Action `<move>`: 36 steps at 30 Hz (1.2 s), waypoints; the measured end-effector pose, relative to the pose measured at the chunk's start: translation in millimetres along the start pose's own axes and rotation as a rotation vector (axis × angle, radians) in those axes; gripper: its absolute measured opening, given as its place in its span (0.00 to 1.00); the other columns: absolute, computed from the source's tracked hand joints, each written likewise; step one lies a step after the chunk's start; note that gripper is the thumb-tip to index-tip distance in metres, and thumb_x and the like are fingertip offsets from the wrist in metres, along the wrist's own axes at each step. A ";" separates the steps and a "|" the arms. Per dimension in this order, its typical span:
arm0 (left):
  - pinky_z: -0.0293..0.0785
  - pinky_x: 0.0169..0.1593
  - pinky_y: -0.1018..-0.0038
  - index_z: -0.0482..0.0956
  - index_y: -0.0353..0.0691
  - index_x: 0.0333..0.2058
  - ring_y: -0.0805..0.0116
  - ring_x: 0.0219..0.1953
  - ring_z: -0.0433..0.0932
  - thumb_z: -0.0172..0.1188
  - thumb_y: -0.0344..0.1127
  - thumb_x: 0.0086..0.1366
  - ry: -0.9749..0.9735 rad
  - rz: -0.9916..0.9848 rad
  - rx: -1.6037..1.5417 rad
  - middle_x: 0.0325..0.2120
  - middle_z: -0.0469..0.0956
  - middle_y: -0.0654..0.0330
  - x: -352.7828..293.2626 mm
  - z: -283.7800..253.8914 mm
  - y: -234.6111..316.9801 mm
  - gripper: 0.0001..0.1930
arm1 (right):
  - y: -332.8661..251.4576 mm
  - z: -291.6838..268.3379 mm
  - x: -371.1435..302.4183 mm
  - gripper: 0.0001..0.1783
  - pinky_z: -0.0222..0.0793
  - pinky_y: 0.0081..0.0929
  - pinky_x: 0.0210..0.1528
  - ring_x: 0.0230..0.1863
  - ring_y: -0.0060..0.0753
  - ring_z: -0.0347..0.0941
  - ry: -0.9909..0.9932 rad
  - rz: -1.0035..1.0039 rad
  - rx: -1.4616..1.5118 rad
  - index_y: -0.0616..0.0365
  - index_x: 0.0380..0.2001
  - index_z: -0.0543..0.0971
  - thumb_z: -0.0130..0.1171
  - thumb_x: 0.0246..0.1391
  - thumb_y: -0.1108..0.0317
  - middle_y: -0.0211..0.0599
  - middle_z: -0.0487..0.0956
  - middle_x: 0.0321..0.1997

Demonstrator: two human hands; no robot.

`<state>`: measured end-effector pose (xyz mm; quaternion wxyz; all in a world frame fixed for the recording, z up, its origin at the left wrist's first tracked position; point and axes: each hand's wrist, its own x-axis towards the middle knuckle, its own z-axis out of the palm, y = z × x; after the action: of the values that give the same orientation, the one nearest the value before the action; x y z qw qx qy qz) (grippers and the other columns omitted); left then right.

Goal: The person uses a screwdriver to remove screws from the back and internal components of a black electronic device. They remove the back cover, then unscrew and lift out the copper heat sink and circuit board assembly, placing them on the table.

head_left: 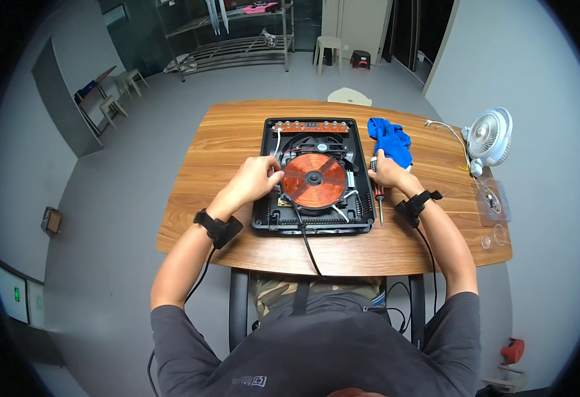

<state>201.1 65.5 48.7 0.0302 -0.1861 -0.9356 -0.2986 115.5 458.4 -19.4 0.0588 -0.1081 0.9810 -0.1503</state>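
Note:
An opened induction cooker [260, 192] lies on the table in front of me, its black shell exposing a round copper coil [316, 192]. My left hand [258, 177] is at the coil's left edge, thumb and fingers closed together. Whatever may be between those fingertips is hidden. To the right of the shell, my right hand [390, 173] has its fingers closed over the handle of a screwdriver [379, 192]. The screwdriver's metal shaft points toward me. Across the cooker's far end runs an orange circuit board [311, 127]. Beyond my right hand a blue cloth [390, 139] lies crumpled.
A small white fan [490, 137] stands at the table's right edge, its cable [450, 124] lying beside it. Clear plastic pieces [495, 202] are in front of the fan. A black cord [310, 248] crosses the wooden table's [223, 126] near edge. Stools and a metal rack stand farther off.

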 end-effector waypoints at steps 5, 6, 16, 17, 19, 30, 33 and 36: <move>0.81 0.41 0.60 0.83 0.31 0.42 0.49 0.33 0.86 0.65 0.37 0.65 -0.017 -0.036 0.044 0.28 0.85 0.45 1.0 16.0 3.6 0.14 | -7.9 5.1 -9.3 0.35 0.77 0.53 0.47 0.44 0.70 0.80 0.028 -0.019 -0.004 0.75 0.52 0.62 0.63 0.60 0.53 0.76 0.80 0.39; 0.81 0.41 0.60 0.82 0.31 0.43 0.49 0.33 0.86 0.65 0.36 0.64 -0.003 -0.038 0.040 0.28 0.85 0.45 2.1 19.2 2.3 0.14 | -13.7 -0.6 -13.8 0.34 0.78 0.53 0.47 0.45 0.69 0.80 0.002 -0.009 -0.001 0.74 0.52 0.63 0.63 0.60 0.54 0.74 0.81 0.40; 0.82 0.41 0.61 0.82 0.29 0.44 0.50 0.33 0.87 0.67 0.33 0.61 0.037 -0.059 0.005 0.27 0.85 0.46 4.2 23.0 0.9 0.15 | -56.8 -44.5 -44.8 0.26 0.78 0.48 0.47 0.47 0.58 0.81 0.291 -0.062 -0.156 0.63 0.48 0.75 0.62 0.61 0.50 0.57 0.81 0.46; 0.82 0.42 0.60 0.82 0.29 0.43 0.50 0.33 0.86 0.68 0.33 0.61 0.045 -0.066 -0.001 0.27 0.85 0.46 5.0 23.9 0.5 0.15 | -64.0 -47.7 -47.5 0.25 0.78 0.49 0.47 0.47 0.58 0.81 0.352 -0.118 -0.112 0.62 0.47 0.76 0.63 0.60 0.50 0.55 0.81 0.46; 0.82 0.43 0.58 0.82 0.28 0.42 0.48 0.32 0.86 0.69 0.32 0.60 0.059 -0.079 -0.006 0.26 0.84 0.45 7.4 24.3 -0.6 0.15 | -84.7 -48.0 -51.8 0.18 0.78 0.48 0.45 0.43 0.57 0.82 0.285 -0.157 0.045 0.61 0.38 0.82 0.63 0.59 0.55 0.54 0.84 0.40; 0.82 0.43 0.61 0.82 0.27 0.42 0.50 0.35 0.87 0.69 0.32 0.59 0.011 -0.105 -0.026 0.29 0.85 0.43 14.5 25.5 -3.1 0.16 | -112.4 -22.0 -58.5 0.25 0.77 0.49 0.47 0.44 0.64 0.82 0.078 -0.130 0.213 0.73 0.43 0.80 0.66 0.59 0.56 0.67 0.83 0.37; 0.82 0.41 0.62 0.82 0.29 0.42 0.53 0.33 0.87 0.68 0.32 0.60 0.020 -0.092 -0.002 0.28 0.85 0.46 15.8 27.4 -8.3 0.14 | -110.1 -19.0 -55.0 0.26 0.77 0.48 0.47 0.45 0.64 0.82 0.056 -0.126 0.241 0.74 0.43 0.79 0.67 0.58 0.56 0.68 0.83 0.38; 0.81 0.38 0.64 0.81 0.30 0.42 0.57 0.30 0.87 0.67 0.32 0.61 0.016 -0.103 0.002 0.26 0.85 0.49 17.6 29.0 -11.4 0.13 | -106.7 -12.5 -49.8 0.27 0.77 0.45 0.48 0.45 0.61 0.82 0.058 -0.117 0.278 0.74 0.43 0.78 0.67 0.58 0.55 0.66 0.83 0.39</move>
<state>182.1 79.2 21.6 0.0223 -0.1351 -0.9440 -0.3003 182.7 374.0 29.4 0.0363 -0.1515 0.9440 -0.2910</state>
